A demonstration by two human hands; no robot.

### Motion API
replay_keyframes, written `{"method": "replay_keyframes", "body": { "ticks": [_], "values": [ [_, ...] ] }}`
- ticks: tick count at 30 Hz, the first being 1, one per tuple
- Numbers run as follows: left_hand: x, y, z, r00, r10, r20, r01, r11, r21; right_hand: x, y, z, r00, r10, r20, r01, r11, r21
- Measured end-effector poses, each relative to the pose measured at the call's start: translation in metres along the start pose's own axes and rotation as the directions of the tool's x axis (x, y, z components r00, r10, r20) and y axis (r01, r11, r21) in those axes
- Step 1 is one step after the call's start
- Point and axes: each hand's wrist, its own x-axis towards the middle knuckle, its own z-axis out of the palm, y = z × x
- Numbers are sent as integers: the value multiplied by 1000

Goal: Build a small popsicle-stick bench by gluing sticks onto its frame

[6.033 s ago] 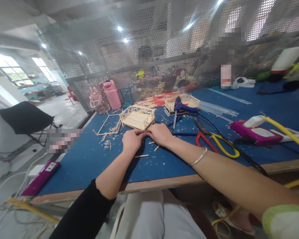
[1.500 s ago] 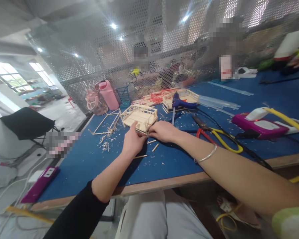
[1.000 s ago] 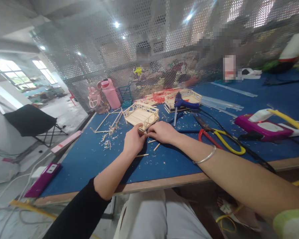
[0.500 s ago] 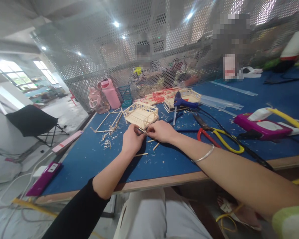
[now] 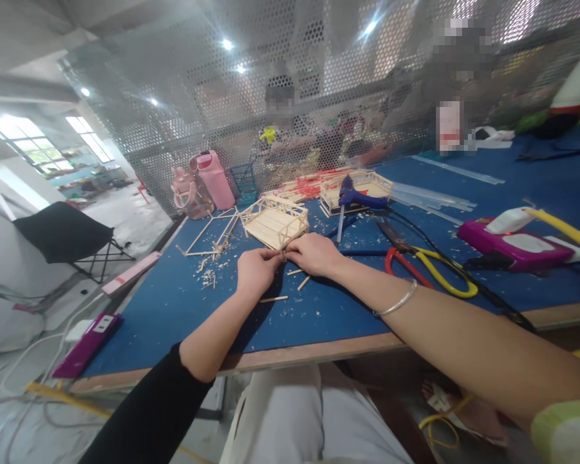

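My left hand (image 5: 255, 272) and my right hand (image 5: 316, 255) meet over the blue table, fingertips pinched together at one spot. Whatever is between them is too small and covered to make out. Right behind my fingers sits a small tray-like model (image 5: 276, 225) of pale wooden sticks, with a slatted floor and latticed railings. Left of it lies an open frame of thin sticks (image 5: 199, 233). Loose short sticks (image 5: 274, 299) lie just below my hands. A blue glue gun (image 5: 362, 199) rests beyond my right hand, in front of a second stick model (image 5: 379, 185).
Cutters with red and yellow handles (image 5: 400, 243) lie by my right forearm. Clear glue sticks (image 5: 430, 198), red-tipped sticks (image 5: 314, 183) and a pink bottle (image 5: 216, 180) stand or lie farther back. A purple power strip (image 5: 517, 248) is at right. People sit behind the perforated screen (image 5: 198, 96).
My left fingers have closed in toward the right fingertips, and the small pale piece seen between them before is now covered. The view has shifted slightly.
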Motion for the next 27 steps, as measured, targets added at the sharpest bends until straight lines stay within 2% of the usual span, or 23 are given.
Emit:
{"method": "replay_keyframes", "body": {
  "ticks": [4, 10, 14, 20, 23, 27],
  "values": [
    [2, -2, -1, 1000, 24, 15, -24, 1000, 0, -2, -2, 1, 999, -32, -25, 31, 999, -38],
    [1, -3, -2, 999, 34, 37, -34, 999, -20, -3, -1, 0, 997, 1, -79, 2, 999, 38],
    [0, -2, 0, 998, 40, 56, -39, 999, -24, -3, 1, 0, 996, -25, -83, 24, 1000, -14],
    [-1, 1, 7, 998, 22, -63, -16, 995, 104, 0, 0, 3, 993, -65, -98, 65, 998, -5],
    [-1, 3, 7, 998, -13, -56, 14, 999, 29, 1, -2, 4, 993, -49, -104, 52, 998, 25],
    [1, 3, 5, 999, -40, -4, 38, 963, -266, 3, -3, 3, 986, -1, -168, 37, 977, 211]
  ]
}}
